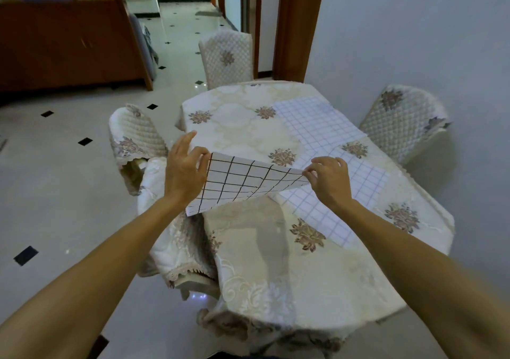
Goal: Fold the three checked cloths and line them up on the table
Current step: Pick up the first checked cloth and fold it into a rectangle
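Reaching out on both forearms, holding the black-checked cloth (242, 182) stretched in the air over the table's (303, 276) 9 o'clock edge. Pinching one top corner between thumb and forefinger of the left hand (183, 171), other fingers spread upward, and the opposite corner in the curled fingertips of the right hand (329, 177), knuckles up. Flat on the table: far blue-checked cloth (317, 121) at 1 o'clock, near blue-checked cloth (331, 209) at 3 o'clock.
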